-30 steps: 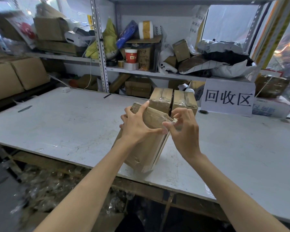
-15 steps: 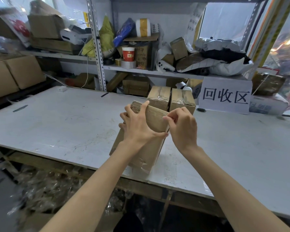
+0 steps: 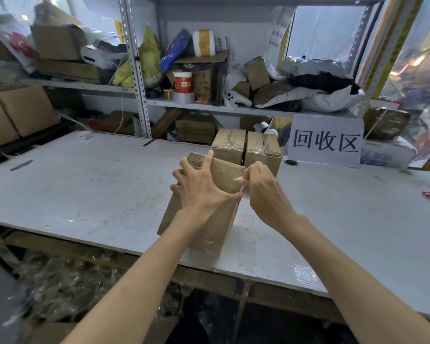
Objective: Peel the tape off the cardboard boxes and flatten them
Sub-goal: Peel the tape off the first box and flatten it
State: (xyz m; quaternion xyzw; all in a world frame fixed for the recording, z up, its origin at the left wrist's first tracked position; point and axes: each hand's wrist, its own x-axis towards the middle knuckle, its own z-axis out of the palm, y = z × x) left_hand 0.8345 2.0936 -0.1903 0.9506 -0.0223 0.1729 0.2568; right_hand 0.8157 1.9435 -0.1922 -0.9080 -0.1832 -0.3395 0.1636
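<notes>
Cardboard box (image 3: 210, 227) sits tilted at the table's (image 3: 85, 194) near edge, frame centre. Left hand (image 3: 201, 187) is splayed flat against its upper face, fingers over the top edge, bracing it. Right hand (image 3: 266, 192) at 3 o'clock of the box pinches a clear tape strip (image 3: 239, 186) at the box's right edge. Two taped boxes (image 3: 246, 147) stand side by side at 12 o'clock, just behind. Sign (image 3: 325, 141) at 2 o'clock.

Left hand (image 3: 204, 188) braces the tilted cardboard box (image 3: 209, 227); right hand (image 3: 267, 192) pinches its tape (image 3: 239, 179).
</notes>
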